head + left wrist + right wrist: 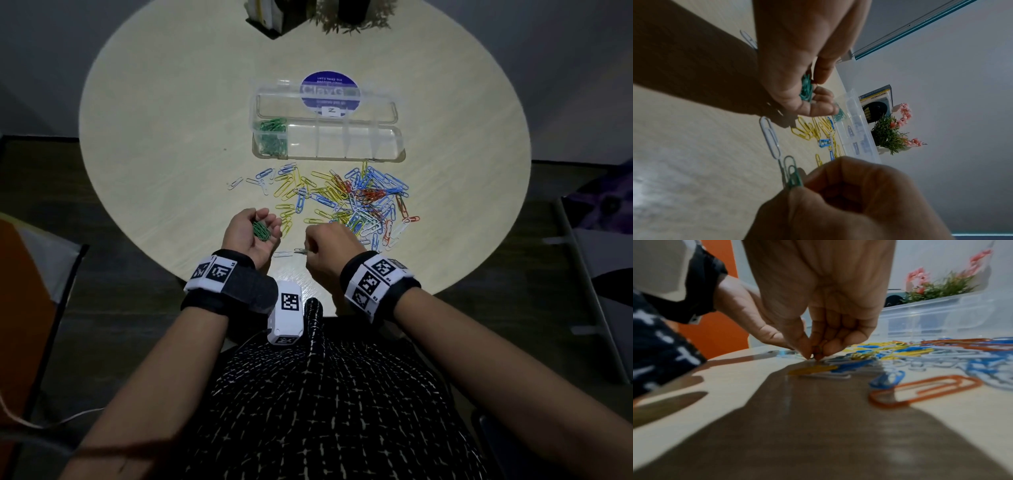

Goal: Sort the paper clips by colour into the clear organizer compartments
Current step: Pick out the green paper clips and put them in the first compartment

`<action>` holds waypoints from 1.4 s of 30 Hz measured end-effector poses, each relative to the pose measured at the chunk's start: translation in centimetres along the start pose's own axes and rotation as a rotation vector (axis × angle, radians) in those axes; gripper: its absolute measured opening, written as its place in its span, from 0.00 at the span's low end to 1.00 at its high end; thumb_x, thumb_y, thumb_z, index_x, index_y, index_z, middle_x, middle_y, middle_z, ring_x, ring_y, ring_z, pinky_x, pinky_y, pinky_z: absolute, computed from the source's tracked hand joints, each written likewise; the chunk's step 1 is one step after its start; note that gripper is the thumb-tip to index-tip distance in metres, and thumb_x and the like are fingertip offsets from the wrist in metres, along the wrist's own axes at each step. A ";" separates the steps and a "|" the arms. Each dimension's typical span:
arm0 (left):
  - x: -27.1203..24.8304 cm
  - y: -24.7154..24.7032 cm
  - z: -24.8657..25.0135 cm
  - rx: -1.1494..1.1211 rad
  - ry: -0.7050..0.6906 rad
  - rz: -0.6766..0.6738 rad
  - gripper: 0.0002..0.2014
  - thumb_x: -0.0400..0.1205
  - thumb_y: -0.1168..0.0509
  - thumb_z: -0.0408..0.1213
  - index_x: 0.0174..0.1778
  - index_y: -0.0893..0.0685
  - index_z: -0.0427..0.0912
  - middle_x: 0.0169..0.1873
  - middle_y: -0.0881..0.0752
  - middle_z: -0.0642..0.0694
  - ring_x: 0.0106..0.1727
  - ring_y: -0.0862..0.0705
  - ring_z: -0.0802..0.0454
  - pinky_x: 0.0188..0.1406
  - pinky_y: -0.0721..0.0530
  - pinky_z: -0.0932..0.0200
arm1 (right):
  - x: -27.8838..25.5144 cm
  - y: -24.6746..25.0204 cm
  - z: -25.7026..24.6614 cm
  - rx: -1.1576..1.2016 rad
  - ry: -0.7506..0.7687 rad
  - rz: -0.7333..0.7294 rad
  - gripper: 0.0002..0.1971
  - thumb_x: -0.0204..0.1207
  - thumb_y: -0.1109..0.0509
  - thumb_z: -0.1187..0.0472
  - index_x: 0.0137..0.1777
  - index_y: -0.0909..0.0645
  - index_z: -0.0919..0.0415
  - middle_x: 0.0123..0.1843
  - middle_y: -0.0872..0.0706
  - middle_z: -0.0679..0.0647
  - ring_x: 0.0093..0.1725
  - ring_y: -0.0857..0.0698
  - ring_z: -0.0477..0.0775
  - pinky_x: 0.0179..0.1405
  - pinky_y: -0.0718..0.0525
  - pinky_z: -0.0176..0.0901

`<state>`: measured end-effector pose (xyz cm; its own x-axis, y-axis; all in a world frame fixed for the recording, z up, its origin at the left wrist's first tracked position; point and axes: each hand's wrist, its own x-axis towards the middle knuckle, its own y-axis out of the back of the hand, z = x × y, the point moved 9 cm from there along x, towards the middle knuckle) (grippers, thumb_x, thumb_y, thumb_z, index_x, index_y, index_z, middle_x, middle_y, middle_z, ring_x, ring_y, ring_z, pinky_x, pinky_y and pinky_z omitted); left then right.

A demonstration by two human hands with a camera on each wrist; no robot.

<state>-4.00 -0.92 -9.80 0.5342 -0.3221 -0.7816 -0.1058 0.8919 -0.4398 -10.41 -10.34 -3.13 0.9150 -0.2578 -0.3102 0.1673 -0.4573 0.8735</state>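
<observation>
My left hand [264, 224] lies palm up near the table's front edge, fingers curled round a small bunch of green paper clips [261, 231] [806, 89]. Just to its right, my right hand [307, 249] [815, 353] pinches a single green clip [301, 251] [793, 176] low over the table, beside a white clip [283, 254] [769, 136]. The clear organizer [394, 150] [858, 133] stands open farther back. Its leftmost compartment holds green clips [271, 134]; the other compartments look bare. A mixed pile of yellow, blue, red and white clips [346, 200] lies between the organizer and my hands.
The round pale table [154, 137] ends close to my body. A book stand [265, 15] and a potted plant [356, 17] sit at its far edge. A blue round sticker [329, 89] lies under the open lid. An orange clip [925, 390] lies near my right wrist.
</observation>
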 end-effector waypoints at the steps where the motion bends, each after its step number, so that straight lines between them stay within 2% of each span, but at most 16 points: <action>1: -0.1 -0.1 0.0 0.004 -0.001 -0.001 0.19 0.88 0.53 0.38 0.31 0.28 0.40 0.12 0.20 0.49 0.24 0.17 0.56 0.19 0.19 0.72 | 0.2 0.6 0.6 0.093 -0.045 0.029 0.04 0.73 0.35 0.68 0.43 0.18 0.65 0.43 0.14 0.61 0.49 0.17 0.63 0.46 0.20 0.48; 4: -0.3 -1.0 -0.3 -0.011 0.013 -0.035 0.20 0.89 0.52 0.38 0.33 0.26 0.38 0.16 0.17 0.46 0.22 0.14 0.55 0.24 0.17 0.68 | 0.9 3.1 0.5 0.348 -0.065 0.156 0.02 0.70 0.30 0.70 0.39 0.16 0.68 0.35 0.17 0.57 0.40 0.18 0.55 0.48 0.16 0.51; 6: -0.3 -2.0 -0.8 -0.056 0.034 -0.082 0.20 0.88 0.52 0.38 0.34 0.25 0.35 0.22 0.15 0.42 0.23 0.14 0.52 0.32 0.15 0.64 | 1.2 4.5 -0.8 0.441 -0.017 0.201 0.02 0.68 0.28 0.70 0.40 0.15 0.69 0.35 0.17 0.56 0.38 0.19 0.52 0.48 0.15 0.51; 8: -0.2 -2.9 -1.4 -0.071 0.073 -0.134 0.20 0.88 0.52 0.40 0.36 0.24 0.35 0.21 0.14 0.41 0.22 0.14 0.51 0.41 0.16 0.61 | 1.4 4.9 -1.9 0.473 0.020 0.191 0.03 0.68 0.26 0.70 0.41 0.15 0.70 0.35 0.15 0.58 0.38 0.19 0.51 0.48 0.16 0.49; 11: -0.1 -3.6 -2.4 -0.001 0.140 -0.164 0.20 0.88 0.53 0.44 0.37 0.24 0.37 0.19 0.16 0.43 0.26 0.17 0.52 0.32 0.19 0.62 | 1.5 5.7 -1.2 0.523 0.000 0.231 0.08 0.67 0.23 0.67 0.42 0.16 0.71 0.34 0.18 0.56 0.37 0.19 0.51 0.44 0.17 0.47; 14: 0.4 -3.6 -2.6 0.132 0.163 -0.115 0.20 0.88 0.52 0.42 0.32 0.27 0.41 0.12 0.22 0.48 0.14 0.23 0.57 0.15 0.26 0.75 | 1.8 7.1 2.7 0.535 -0.138 0.352 0.05 0.71 0.27 0.68 0.44 0.16 0.72 0.37 0.17 0.57 0.36 0.19 0.50 0.44 0.17 0.44; 16: 0.6 -3.8 -2.6 0.213 0.162 -0.114 0.19 0.87 0.52 0.40 0.29 0.31 0.44 0.10 0.27 0.51 0.09 0.30 0.59 0.12 0.34 0.78 | 2.5 7.3 5.9 0.402 -0.233 0.359 0.08 0.75 0.35 0.70 0.48 0.15 0.70 0.45 0.12 0.61 0.47 0.15 0.56 0.55 0.18 0.45; 18: 0.8 -3.9 -2.5 0.240 0.156 -0.115 0.19 0.87 0.52 0.39 0.29 0.32 0.44 0.09 0.29 0.53 0.08 0.33 0.59 0.11 0.37 0.78 | 3.4 6.2 8.3 0.240 -0.289 0.260 0.13 0.76 0.39 0.72 0.54 0.15 0.69 0.56 0.14 0.64 0.59 0.18 0.62 0.61 0.21 0.48; 20: 1.0 -3.9 -2.3 0.248 0.148 -0.113 0.18 0.87 0.52 0.39 0.29 0.32 0.44 0.09 0.30 0.53 0.08 0.33 0.59 0.11 0.38 0.78 | 4.0 5.1 9.4 0.072 -0.273 0.186 0.15 0.76 0.39 0.73 0.59 0.16 0.68 0.61 0.18 0.65 0.64 0.22 0.65 0.62 0.21 0.52; 23: 1.3 -3.9 -1.9 0.245 0.136 -0.102 0.18 0.87 0.51 0.38 0.29 0.32 0.44 0.09 0.30 0.53 0.08 0.33 0.59 0.10 0.38 0.77 | 4.0 4.8 10.6 -0.034 -0.299 0.198 0.16 0.77 0.38 0.71 0.62 0.17 0.66 0.63 0.22 0.65 0.67 0.26 0.66 0.62 0.22 0.57; 25: 1.6 -4.0 -1.6 0.245 0.127 -0.094 0.18 0.87 0.51 0.38 0.29 0.32 0.44 0.09 0.30 0.53 0.08 0.34 0.59 0.10 0.39 0.77 | 3.9 5.5 11.0 -0.040 -0.339 0.252 0.14 0.77 0.38 0.69 0.60 0.17 0.66 0.62 0.21 0.65 0.66 0.25 0.66 0.60 0.23 0.57; 27: 1.8 -4.3 -1.3 0.242 0.118 -0.095 0.17 0.86 0.51 0.37 0.29 0.32 0.44 0.10 0.30 0.53 0.08 0.34 0.59 0.11 0.39 0.76 | 4.1 6.1 10.4 -0.026 -0.301 0.300 0.13 0.79 0.39 0.66 0.57 0.16 0.66 0.59 0.20 0.65 0.64 0.23 0.65 0.60 0.24 0.55; 31: 1.9 -4.9 -0.8 0.243 0.104 -0.094 0.17 0.86 0.51 0.37 0.29 0.32 0.45 0.10 0.30 0.53 0.09 0.34 0.60 0.11 0.39 0.76 | 5.1 5.4 8.3 -0.031 -0.179 0.213 0.13 0.80 0.38 0.62 0.57 0.16 0.65 0.58 0.17 0.63 0.61 0.21 0.64 0.60 0.24 0.52; 38: 2.4 -5.1 -0.1 0.231 0.092 -0.091 0.17 0.86 0.51 0.38 0.29 0.33 0.45 0.10 0.30 0.53 0.09 0.33 0.59 0.10 0.39 0.76 | 5.8 5.4 9.3 -0.036 -0.324 0.162 0.10 0.76 0.38 0.67 0.54 0.20 0.66 0.56 0.16 0.63 0.58 0.18 0.65 0.62 0.24 0.55; 40: 2.4 -5.3 0.1 0.225 0.091 -0.094 0.18 0.86 0.51 0.38 0.29 0.33 0.45 0.10 0.30 0.53 0.09 0.33 0.59 0.10 0.39 0.76 | 5.7 5.5 9.9 0.029 -0.351 0.152 0.07 0.75 0.37 0.67 0.51 0.20 0.65 0.52 0.14 0.63 0.57 0.18 0.65 0.61 0.23 0.54; 42: 2.5 -5.5 0.3 0.223 0.089 -0.095 0.18 0.86 0.51 0.38 0.29 0.33 0.44 0.10 0.30 0.53 0.09 0.33 0.60 0.11 0.38 0.76 | 5.3 5.9 10.8 0.164 -0.392 0.192 0.03 0.73 0.36 0.68 0.42 0.22 0.62 0.44 0.16 0.61 0.54 0.18 0.64 0.58 0.21 0.52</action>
<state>-1.85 -6.54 -9.22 0.4559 -0.4256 -0.7817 0.1344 0.9011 -0.4122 -8.54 -23.64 -3.66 0.7106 -0.6388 -0.2950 -0.0808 -0.4905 0.8677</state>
